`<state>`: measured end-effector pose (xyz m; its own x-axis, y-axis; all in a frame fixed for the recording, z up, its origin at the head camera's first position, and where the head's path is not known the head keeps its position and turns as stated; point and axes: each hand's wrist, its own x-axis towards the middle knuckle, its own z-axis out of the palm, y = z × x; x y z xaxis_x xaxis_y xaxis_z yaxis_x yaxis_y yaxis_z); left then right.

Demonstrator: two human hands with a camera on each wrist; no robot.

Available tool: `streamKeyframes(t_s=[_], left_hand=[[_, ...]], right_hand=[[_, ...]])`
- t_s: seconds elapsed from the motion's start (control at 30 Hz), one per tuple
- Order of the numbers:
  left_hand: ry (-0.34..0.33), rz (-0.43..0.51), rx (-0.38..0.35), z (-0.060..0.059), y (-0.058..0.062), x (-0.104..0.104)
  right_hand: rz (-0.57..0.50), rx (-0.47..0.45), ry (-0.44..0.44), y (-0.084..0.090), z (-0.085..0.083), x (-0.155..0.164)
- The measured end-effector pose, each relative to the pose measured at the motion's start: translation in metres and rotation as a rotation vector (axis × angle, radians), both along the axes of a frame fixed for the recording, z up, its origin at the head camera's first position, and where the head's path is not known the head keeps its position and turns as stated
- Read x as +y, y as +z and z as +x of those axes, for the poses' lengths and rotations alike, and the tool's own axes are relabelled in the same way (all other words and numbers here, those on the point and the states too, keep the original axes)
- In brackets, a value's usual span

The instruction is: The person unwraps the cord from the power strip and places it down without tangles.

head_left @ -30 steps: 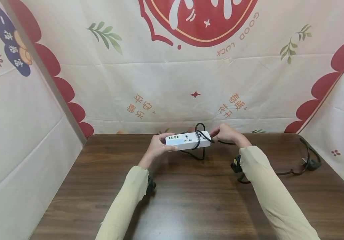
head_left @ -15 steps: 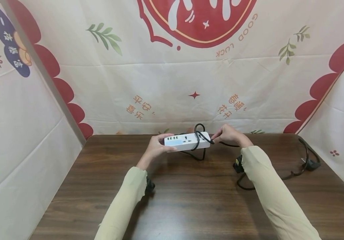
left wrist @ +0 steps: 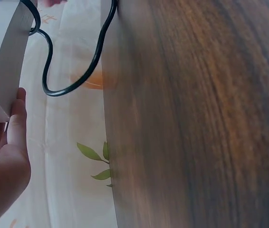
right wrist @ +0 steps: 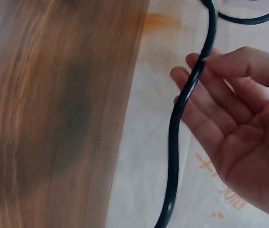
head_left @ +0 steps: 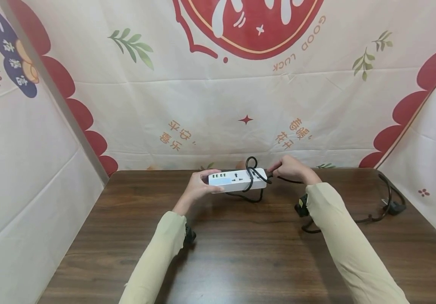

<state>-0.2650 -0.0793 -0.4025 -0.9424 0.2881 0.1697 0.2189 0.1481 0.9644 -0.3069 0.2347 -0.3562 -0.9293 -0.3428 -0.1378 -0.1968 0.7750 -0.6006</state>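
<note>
A white power strip (head_left: 226, 185) with a row of USB ports is held up near the table's far edge. My left hand (head_left: 196, 188) grips its left end, thumb in front and fingers behind; the left wrist view shows fingers (left wrist: 18, 123) under its end. Black cord (head_left: 249, 169) loops around the strip's right half, and a slack bend of it hangs below. Just off the strip's right end, my right hand (head_left: 290, 166) pinches the cord. In the right wrist view the cord (right wrist: 173, 142) runs between thumb and fingertips and trails downward.
The cord's plug (head_left: 395, 207) lies at the right side of the brown wooden table (head_left: 248, 253), with more cord curling beside it. Printed cloth (head_left: 210, 97) hangs behind the table and along both sides. Small black devices sit at both wrists.
My right hand has shifted slightly along the cord and now pinches it beside the strip's end. The slack loop under the strip has moved a little; my left hand stays nearly still.
</note>
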Motion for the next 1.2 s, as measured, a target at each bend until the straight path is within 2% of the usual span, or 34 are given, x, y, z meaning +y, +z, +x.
streamKeyframes(t_s=[0.07,0.13,0.57,0.87,1.2], left_hand=[[0.002,-0.006,0.003,0.001,0.000,0.001],[0.012,-0.004,0.017,-0.003,-0.007,0.001],[0.012,-0.006,0.001,-0.001,-0.006,0.002],[0.005,-0.015,0.012,-0.001,-0.006,0.002],[-0.018,0.000,0.000,-0.002,-0.006,0.003]], right_hand=[[-0.032,-0.011,-0.001,0.001,-0.001,-0.004],[-0.062,-0.014,-0.002,0.001,-0.002,-0.007],[-0.186,-0.031,-0.058,0.010,-0.002,-0.021],[-0.215,-0.015,-0.073,0.017,-0.005,-0.028],[-0.245,0.013,-0.079,0.013,-0.005,-0.033]])
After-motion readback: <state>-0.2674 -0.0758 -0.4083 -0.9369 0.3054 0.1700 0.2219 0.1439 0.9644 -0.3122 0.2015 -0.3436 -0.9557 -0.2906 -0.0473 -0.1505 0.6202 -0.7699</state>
